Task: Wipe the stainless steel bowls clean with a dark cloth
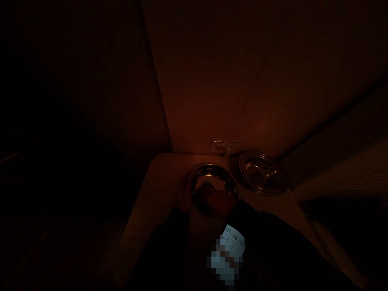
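Observation:
The scene is very dark. A round shiny metal bowl (233, 182) rests on a small wooden table. My left hand (184, 194) curves round the bowl's left side and holds it by the wall. Reaching over the near right rim, my right hand (216, 200) is inside the bowl, its fingers lost in shadow. Whether it grips anything there I cannot make out. Something dark and blurred lies near its fingertips.
Stacked metal dishes (262, 173) stand at the table's back right corner. Behind the wooden tabletop (163, 165), a wall socket (224, 146) is set low in the wall. A lit screen (233, 236) with timer digits, partly pixelated, shows below my right forearm.

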The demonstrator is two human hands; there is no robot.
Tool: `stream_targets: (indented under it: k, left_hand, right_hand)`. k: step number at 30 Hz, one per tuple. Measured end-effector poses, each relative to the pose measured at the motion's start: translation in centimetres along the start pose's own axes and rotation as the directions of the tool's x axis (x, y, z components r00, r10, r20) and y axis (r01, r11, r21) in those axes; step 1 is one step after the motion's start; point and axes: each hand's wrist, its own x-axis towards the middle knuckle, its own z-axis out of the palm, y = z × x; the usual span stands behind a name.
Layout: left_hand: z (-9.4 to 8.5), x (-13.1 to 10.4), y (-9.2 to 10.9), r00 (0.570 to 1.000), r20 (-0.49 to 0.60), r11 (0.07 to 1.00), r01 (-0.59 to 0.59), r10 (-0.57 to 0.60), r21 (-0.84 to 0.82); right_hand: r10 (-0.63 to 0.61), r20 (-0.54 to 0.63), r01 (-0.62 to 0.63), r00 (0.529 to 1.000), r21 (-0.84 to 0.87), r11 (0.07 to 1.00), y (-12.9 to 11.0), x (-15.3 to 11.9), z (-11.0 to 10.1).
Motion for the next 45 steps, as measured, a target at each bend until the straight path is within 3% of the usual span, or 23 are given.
stream_targets:
  k: [4,9,21,25,30,35,38,45]
  left_hand:
    - [-0.1,0.2,-0.1,0.999,0.041,1.0,-0.001,0.001,-0.005]
    - [-0.1,0.4,-0.5,0.998,0.058,1.0,0.001,-0.001,-0.004]
    - [-0.6,-1.5,-1.6,1.0,-0.017,0.993,-0.008,0.01,0.118]
    - [-0.5,-1.7,-1.6,0.999,-0.027,0.995,-0.015,0.018,0.096]
    - [-0.3,-1.3,-1.1,0.999,-0.044,0.999,-0.005,0.007,0.04]
    - [-0.2,-1.4,-0.9,0.998,-0.067,1.0,0.008,-0.006,0.027]
    - [-0.3,-1.4,-0.6,0.998,-0.059,1.0,0.019,-0.018,0.02]
    - [-0.8,-0.9,-0.6,1.0,0.012,0.999,0.014,-0.014,0.043]
  right_hand:
    - [0.06,0.017,-0.059,0.998,-0.029,0.998,-0.5,0.6,-0.4]
    - [0.206,-0.061,-0.211,0.977,-0.088,0.974,-0.5,2.2,-0.8]
    - [0.403,-0.145,-0.421,0.904,-0.125,0.898,-0.3,3.9,-0.5]
    - [0.355,-0.146,-0.372,0.924,-0.116,0.921,-0.4,3.7,-0.7]
    - [0.139,-0.056,-0.144,0.989,-0.089,0.986,-0.3,2.0,-0.6]
    - [-0.007,0.062,0.01,0.998,-0.048,0.999,-0.1,0.6,-0.6]
    - [0.01,0.055,-0.007,0.998,-0.05,0.999,-0.3,0.8,-0.8]
    - [0.226,-0.102,-0.234,0.969,-0.073,0.969,-0.6,2.9,-0.2]
